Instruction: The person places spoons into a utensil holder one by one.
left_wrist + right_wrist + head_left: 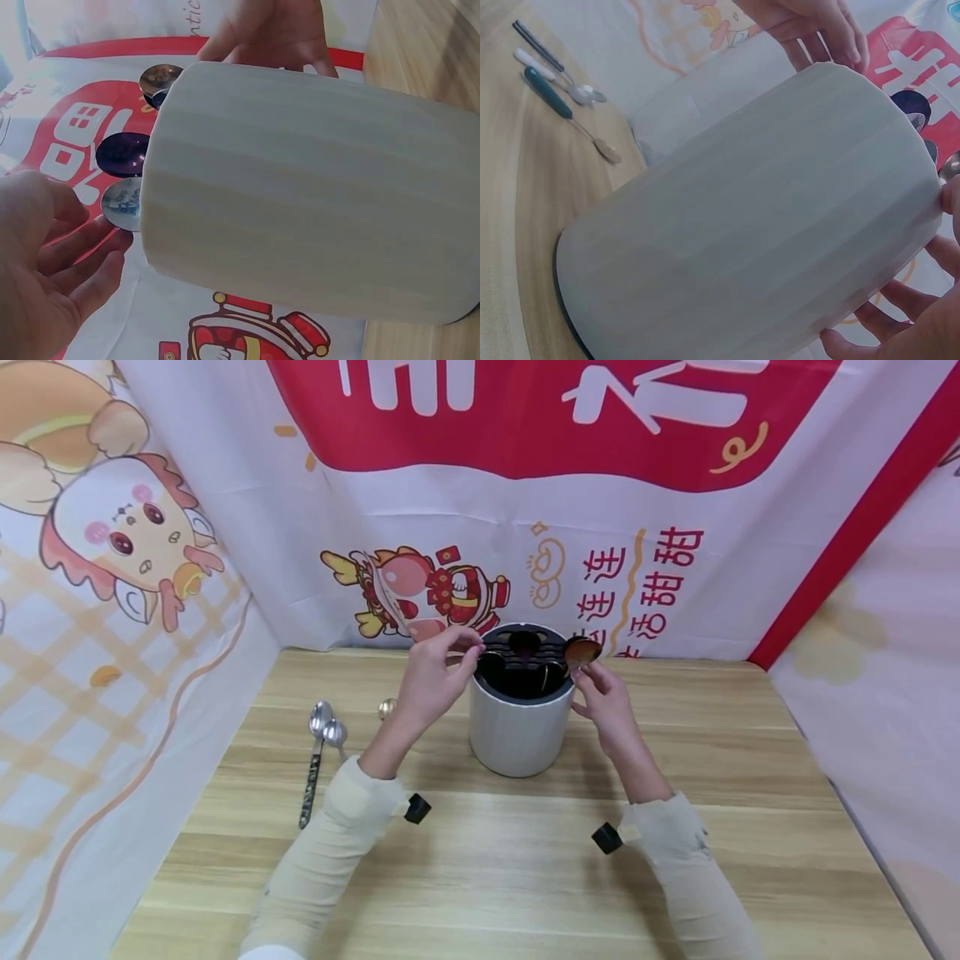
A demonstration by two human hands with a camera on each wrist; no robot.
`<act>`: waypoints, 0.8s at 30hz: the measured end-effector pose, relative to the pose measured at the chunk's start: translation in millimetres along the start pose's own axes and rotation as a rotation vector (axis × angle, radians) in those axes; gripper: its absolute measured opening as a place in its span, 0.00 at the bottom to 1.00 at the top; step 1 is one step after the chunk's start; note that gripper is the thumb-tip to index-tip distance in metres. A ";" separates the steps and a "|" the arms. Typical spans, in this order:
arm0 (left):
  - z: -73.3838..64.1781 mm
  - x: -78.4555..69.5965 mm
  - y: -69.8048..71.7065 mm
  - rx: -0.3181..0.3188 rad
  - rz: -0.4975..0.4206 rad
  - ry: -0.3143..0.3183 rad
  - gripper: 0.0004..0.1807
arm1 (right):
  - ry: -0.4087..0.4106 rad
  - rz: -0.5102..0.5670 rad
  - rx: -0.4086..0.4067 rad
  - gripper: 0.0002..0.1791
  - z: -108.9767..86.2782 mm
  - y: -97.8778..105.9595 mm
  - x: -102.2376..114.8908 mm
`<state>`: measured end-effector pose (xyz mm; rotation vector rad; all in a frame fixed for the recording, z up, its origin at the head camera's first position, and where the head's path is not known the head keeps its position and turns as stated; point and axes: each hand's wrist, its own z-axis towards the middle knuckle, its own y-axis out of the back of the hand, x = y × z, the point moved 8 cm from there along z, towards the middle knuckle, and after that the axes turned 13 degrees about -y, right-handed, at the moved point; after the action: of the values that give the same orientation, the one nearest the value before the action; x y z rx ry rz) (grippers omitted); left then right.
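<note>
A white ribbed utensil holder (517,739) with a black divided insert stands upright on the table. Several spoons are in it, bowls up: a copper-coloured spoon (582,650) at the right, a dark purple spoon (123,154) and a silver spoon (122,204) at the left. My left hand (438,675) is at the left rim, its loosely bent fingers beside the silver spoon; contact is unclear. At the right rim, below the copper spoon, is my right hand (603,702); its thumb is by the rim and its fingers (911,300) spread along the holder's side.
On the table to the left lie a spoon with a dark patterned handle (310,785), a white-handled silver spoon (536,65) and a green-handled gold spoon (549,91). A printed cloth (480,502) hangs behind the table's back edge.
</note>
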<state>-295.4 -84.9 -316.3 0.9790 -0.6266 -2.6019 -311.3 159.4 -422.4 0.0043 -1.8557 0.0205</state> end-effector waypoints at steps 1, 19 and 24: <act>-1.9 1.6 1.0 -0.003 -0.005 0.006 0.08 | 0.004 0.006 0.002 0.26 -0.3 -0.2 0.1; -46.7 31.6 22.6 -0.002 0.011 0.179 0.08 | 0.016 0.033 0.000 0.26 -3.4 -1.8 0.7; -61.4 41.6 30.1 -0.019 0.010 0.222 0.08 | 0.012 0.032 0.003 0.26 -3.2 -2.1 0.4</act>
<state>-280.6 -145.9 -365.8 1.2321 -0.5466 -2.4392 -308.3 157.4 -421.1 -0.0230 -1.8436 0.0453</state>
